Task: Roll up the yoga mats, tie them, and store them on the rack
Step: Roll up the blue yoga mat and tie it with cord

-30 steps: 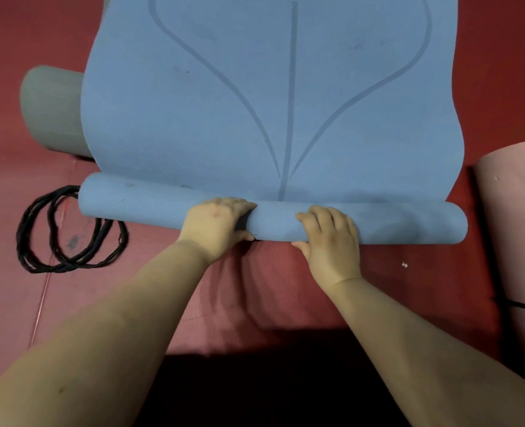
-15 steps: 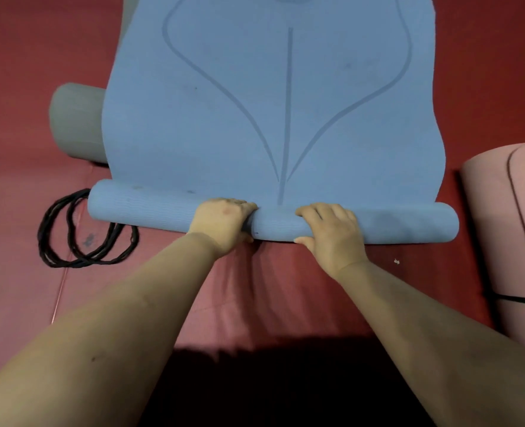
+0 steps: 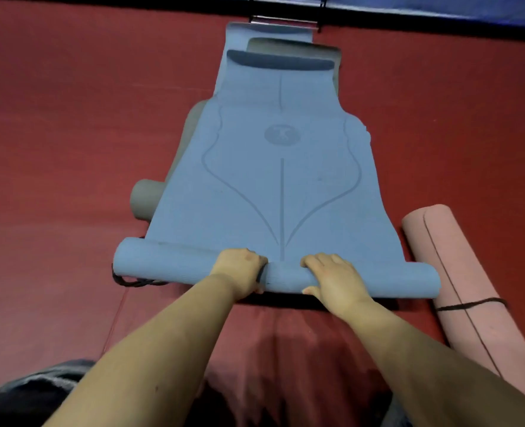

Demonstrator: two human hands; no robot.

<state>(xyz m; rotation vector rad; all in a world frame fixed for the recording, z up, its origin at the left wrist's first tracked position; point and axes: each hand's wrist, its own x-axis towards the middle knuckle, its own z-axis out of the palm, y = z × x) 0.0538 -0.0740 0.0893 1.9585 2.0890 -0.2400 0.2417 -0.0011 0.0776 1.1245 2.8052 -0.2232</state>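
Your left hand (image 3: 241, 271) and right hand (image 3: 335, 280) each gripped the rolled near end of the blue mat (image 3: 281, 192), close together at its middle. It lay on the red floor (image 3: 70, 149), a tied pink mat (image 3: 458, 285) beside it.

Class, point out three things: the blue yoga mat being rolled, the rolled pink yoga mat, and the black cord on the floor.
Blue yoga mat (image 3: 281, 192), head view, flat unrolled part.
Rolled pink yoga mat (image 3: 458, 272), head view, roll's middle.
Black cord (image 3: 131, 282), head view, loop showing under the blue roll.
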